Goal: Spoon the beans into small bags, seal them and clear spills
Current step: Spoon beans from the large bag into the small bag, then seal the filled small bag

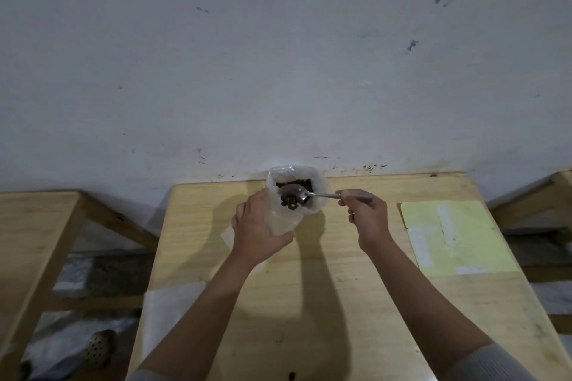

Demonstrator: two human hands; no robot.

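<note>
A clear plastic bag (284,221) stands open near the table's far edge, with brown beans (305,184) showing inside its mouth. My left hand (258,230) wraps around the bag's lower left side. My right hand (365,215) pinches the handle of a metal spoon (318,194). The spoon's bowl sits in the bag's mouth with a few beans (289,202) on it. One dark bean (291,375) lies on the table near the front edge.
The wooden table (309,303) stands against a white wall. A yellow sheet (448,238) lies at the right. Thin clear plastic (170,306) lies at the table's left edge. Another wooden table (34,226) stands at the left, with a shoe (97,348) on the floor below.
</note>
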